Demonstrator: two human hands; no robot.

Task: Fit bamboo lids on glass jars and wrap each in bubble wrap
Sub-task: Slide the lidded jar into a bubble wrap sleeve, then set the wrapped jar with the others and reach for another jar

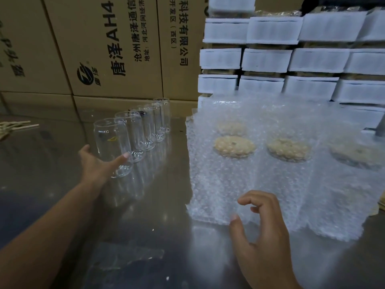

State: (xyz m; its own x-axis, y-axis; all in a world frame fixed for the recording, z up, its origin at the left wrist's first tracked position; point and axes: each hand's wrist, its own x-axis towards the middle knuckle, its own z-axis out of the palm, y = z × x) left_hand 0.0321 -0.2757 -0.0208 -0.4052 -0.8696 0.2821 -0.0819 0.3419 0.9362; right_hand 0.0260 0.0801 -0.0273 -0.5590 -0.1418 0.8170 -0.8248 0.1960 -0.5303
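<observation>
Spreading open around the nearest jar point(108, 138) to lift it, the left hand point(98, 165) leads; the right hand point(264, 232) hovers slack, empty, over bubble wrap point(218, 180).

By your left hand point(100, 163) the glass jars point(143, 128) are showing clear and colourless. Under your right hand point(262, 232) the bubble wrap point(225, 184) is showing milky white, dotted with bubbles; beyond it pale tan bamboo lids point(234, 146) are showing through.

Bubble wrap point(218, 184) blurs the bamboo lids point(234, 146) beneath it.
</observation>
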